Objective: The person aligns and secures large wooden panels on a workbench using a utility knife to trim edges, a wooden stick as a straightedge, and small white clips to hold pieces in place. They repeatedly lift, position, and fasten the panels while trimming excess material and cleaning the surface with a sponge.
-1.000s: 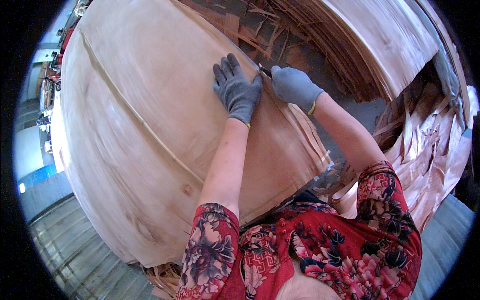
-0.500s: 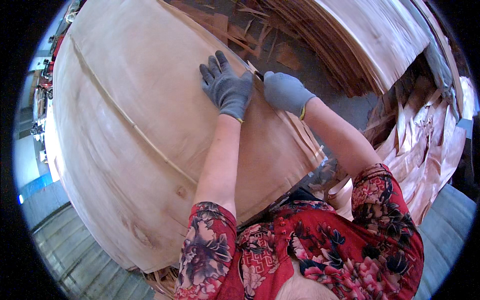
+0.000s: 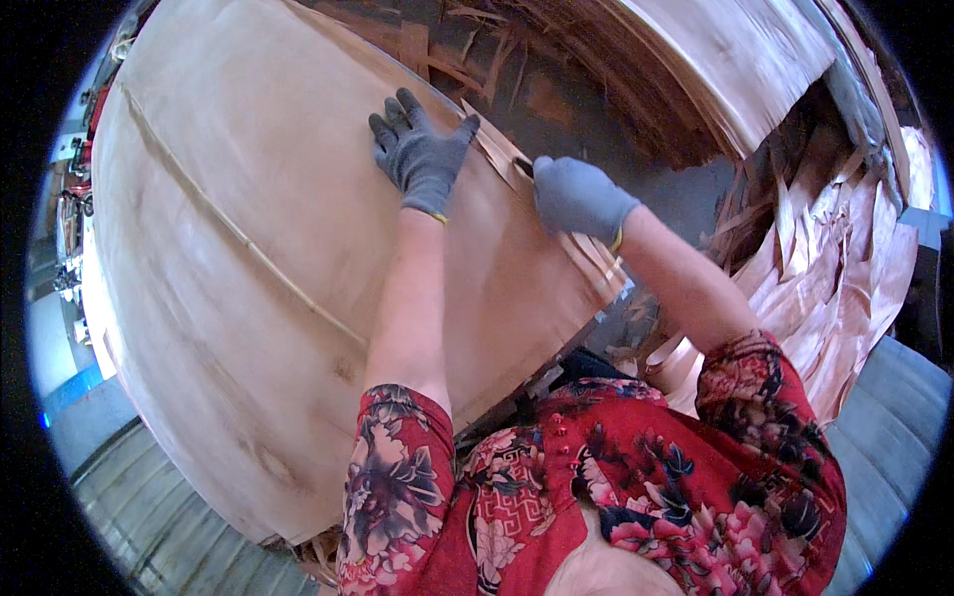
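Observation:
A broad pale sheet of wood veneer [image 3: 238, 179] lies before me, with a long raised ridge [image 3: 248, 243] running across it. Gloved in grey, my left hand [image 3: 422, 159] rests flat on the sheet near its right edge, fingers spread. My right hand [image 3: 584, 199], in a matching glove, is closed around a knife [image 3: 524, 167] at that same edge; only its dark part shows and the blade cannot be made out. Between the hands, a narrow strip of veneer [image 3: 497, 156] stands partly split off along the edge.
A thick stack of veneer sheets [image 3: 696, 89] stands at the far right. Scraps [image 3: 477, 50] litter the dark floor in the gap. A heap of crumpled veneer strips [image 3: 825, 288] lies to the right. Grey ribbed flooring [image 3: 199, 517] shows at the lower left.
My right hand has drawn the knife toward me along the sheet's edge, and a strip now stands away there. The left hand stays flat on the sheet, its thumb stretched out farther.

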Action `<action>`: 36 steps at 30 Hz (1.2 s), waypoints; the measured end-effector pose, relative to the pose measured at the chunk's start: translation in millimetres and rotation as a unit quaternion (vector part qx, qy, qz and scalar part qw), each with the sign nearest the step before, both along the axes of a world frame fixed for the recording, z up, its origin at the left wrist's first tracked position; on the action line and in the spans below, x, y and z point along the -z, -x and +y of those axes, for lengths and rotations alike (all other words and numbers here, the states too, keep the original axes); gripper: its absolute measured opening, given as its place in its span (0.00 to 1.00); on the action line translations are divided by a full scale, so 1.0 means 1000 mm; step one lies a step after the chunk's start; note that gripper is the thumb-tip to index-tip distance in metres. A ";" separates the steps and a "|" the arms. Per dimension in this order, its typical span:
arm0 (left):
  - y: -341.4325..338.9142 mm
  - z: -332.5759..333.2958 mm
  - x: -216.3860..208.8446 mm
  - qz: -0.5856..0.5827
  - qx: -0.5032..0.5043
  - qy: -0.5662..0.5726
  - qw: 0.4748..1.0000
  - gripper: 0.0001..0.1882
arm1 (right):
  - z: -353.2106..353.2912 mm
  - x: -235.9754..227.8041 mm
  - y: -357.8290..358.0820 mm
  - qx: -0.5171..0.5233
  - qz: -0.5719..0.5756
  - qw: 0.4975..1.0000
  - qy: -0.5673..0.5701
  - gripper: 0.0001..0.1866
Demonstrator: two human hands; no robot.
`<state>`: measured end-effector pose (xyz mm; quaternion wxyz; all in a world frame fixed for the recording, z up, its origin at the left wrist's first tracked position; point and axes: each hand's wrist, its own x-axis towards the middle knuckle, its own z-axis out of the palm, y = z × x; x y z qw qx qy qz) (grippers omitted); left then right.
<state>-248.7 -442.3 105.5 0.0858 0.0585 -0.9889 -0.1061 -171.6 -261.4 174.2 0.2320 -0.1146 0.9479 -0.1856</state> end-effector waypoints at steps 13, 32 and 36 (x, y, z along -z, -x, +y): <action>-0.003 -0.004 -0.009 -0.063 0.035 0.051 0.996 0.66 | 0.023 0.009 -0.046 0.023 0.029 0.999 0.021 0.09; -0.021 -0.013 0.000 0.078 0.084 -0.004 0.993 0.61 | 0.053 -0.030 -0.074 0.178 0.167 0.955 0.170 0.08; -0.058 0.012 -0.008 0.152 0.262 -0.059 0.951 0.49 | 0.073 -0.010 -0.090 0.170 0.141 0.967 0.129 0.08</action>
